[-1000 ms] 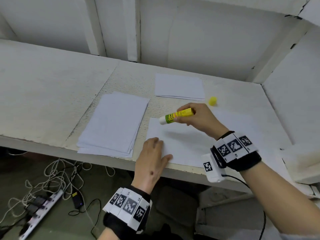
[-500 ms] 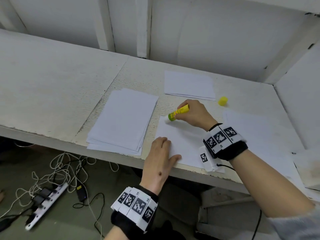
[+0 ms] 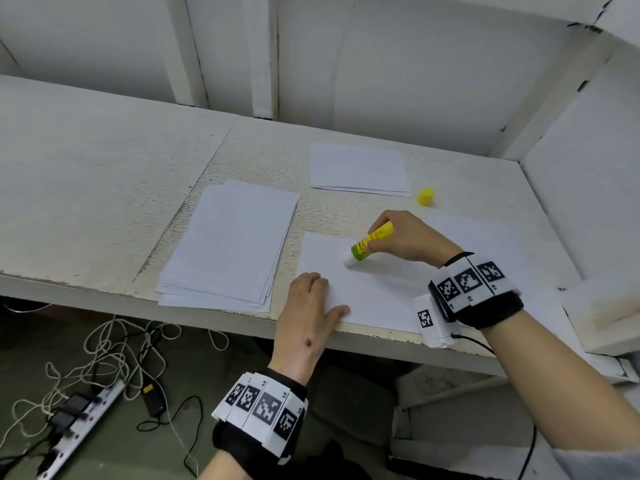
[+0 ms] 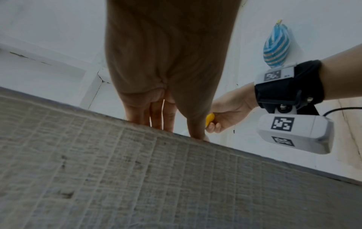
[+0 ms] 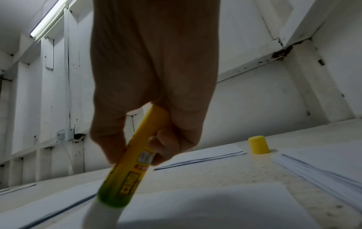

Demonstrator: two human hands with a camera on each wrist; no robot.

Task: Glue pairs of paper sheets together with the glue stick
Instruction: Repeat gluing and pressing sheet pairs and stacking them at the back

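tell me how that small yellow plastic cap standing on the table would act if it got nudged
The small yellow plastic cap looks light and hollow, so a nudge would probably slide or tip it easily. It stands upright on the rough white table; once tipped, its round, slightly tapered body would likely roll in a curve, perhaps toward the far paper stack.

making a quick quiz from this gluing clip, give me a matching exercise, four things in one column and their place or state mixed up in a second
Things:
1. glue stick
2. yellow cap
3. left hand
4. big paper stack

States:
A. standing alone on the table, off the stick
B. lying untouched, left of the working sheet
C. gripped, tip down on the sheet
D. flat on the sheet's near left corner

Pairs: 1-C, 2-A, 3-D, 4-B
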